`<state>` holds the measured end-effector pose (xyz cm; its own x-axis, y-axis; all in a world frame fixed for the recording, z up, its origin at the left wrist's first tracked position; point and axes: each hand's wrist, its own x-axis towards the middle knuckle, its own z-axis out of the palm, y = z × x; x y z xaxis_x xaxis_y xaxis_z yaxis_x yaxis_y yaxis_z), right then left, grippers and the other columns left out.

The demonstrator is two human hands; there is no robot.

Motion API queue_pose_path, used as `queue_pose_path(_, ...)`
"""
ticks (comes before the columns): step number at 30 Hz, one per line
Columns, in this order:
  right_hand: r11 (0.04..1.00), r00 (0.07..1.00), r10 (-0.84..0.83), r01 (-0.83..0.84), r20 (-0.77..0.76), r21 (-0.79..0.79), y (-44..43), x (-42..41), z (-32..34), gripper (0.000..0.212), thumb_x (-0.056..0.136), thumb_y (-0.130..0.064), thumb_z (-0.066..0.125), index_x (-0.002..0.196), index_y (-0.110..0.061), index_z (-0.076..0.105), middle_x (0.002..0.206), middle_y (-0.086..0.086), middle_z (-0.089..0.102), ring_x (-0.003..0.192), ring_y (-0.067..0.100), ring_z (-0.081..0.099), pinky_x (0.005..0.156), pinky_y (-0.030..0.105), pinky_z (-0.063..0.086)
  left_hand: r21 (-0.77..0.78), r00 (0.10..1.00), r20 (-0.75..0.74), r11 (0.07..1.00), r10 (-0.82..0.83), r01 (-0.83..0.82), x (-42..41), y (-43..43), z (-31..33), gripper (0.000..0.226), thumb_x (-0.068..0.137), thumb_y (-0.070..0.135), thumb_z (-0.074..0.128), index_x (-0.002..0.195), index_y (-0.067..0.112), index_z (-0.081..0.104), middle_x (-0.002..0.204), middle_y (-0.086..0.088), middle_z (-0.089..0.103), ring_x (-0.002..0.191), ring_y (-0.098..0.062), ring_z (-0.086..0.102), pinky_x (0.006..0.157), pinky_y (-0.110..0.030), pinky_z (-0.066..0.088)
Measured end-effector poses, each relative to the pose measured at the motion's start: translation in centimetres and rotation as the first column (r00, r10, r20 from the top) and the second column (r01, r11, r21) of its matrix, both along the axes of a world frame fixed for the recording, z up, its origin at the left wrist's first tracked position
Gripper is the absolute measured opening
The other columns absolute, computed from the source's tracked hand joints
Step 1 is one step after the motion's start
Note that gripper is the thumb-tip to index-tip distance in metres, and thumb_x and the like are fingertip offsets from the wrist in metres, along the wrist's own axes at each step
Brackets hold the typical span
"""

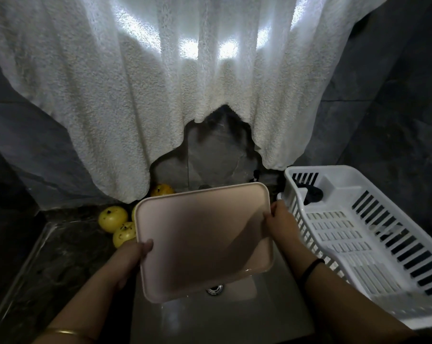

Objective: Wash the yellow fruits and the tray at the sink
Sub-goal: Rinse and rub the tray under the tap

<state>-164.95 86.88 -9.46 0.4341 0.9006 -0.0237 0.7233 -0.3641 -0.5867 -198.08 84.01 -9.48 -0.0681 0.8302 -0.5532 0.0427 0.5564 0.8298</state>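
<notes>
I hold a pale pink rectangular tray (pixel 200 234) tilted over the sink (pixel 225 316). My left hand (pixel 129 259) grips its near left edge, thumb on the inner face. My right hand (pixel 280 220) grips the right edge near the far corner. Water pools along the tray's lower right rim. Yellow fruits lie on the dark counter to the left of the sink: one (pixel 112 218), a second (pixel 124 234) in front of it, and a more orange one (pixel 161 190) further back, partly hidden by the tray and the towel.
A white plastic dish rack (pixel 374 234) stands to the right of the sink. A large white towel (pixel 160 83) hangs over the back wall. The sink drain (pixel 215 289) shows below the tray. Dark stone counter (pixel 61 256) runs along the left.
</notes>
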Motion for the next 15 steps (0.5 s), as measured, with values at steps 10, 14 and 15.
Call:
queue_pose_path(10, 0.995, 0.995, 0.026, -0.016, 0.099, -0.099, 1.3, 1.9, -0.3, 0.026, 0.099, -0.033, 0.042, 0.085, -0.013, 0.051, 0.081, 0.005, 0.056, 0.078, 0.024, 0.055, 0.067, 0.032, 0.041, 0.038, 0.97, 0.222, 0.994, 0.094, -0.105, 3.1, 0.4, -0.5, 0.04, 0.101, 0.038, 0.036, 0.119, 0.007, 0.055, 0.099, -0.018, 0.067, 0.091, -0.034, 0.062, 0.073, -0.036, 0.048)
queue_pose_path(14, 0.954, 0.976, -0.111, 0.053, 0.186, 0.295, 3.2, 3.1, 1.5, 0.022, 0.096, -0.02, 0.045, 0.095, -0.01, 0.065, 0.091, 0.008, 0.063, 0.089, 0.027, 0.058, 0.069, 0.034, 0.043, 0.003, 0.969, 0.217, 0.993, 0.117, -0.121, 3.8, 1.0, -0.7, 0.042, 0.1, 0.041, 0.037, 0.12, 0.009, 0.054, 0.098, -0.015, 0.068, 0.093, -0.033, 0.062, 0.074, -0.038, 0.047)
queue_pose_path(15, 0.928, 0.974, -0.14, 0.066, 0.179, 0.365, 3.8, 3.7, 1.9, 0.023, 0.095, -0.017, 0.046, 0.096, -0.008, 0.067, 0.096, 0.011, 0.065, 0.094, 0.029, 0.058, 0.073, 0.036, 0.044, -0.007, 0.97, 0.216, 0.993, 0.115, -0.116, 4.0, 1.2, -0.7, 0.041, 0.1, 0.041, 0.037, 0.119, 0.009, 0.054, 0.098, -0.015, 0.068, 0.094, -0.033, 0.062, 0.077, -0.039, 0.046)
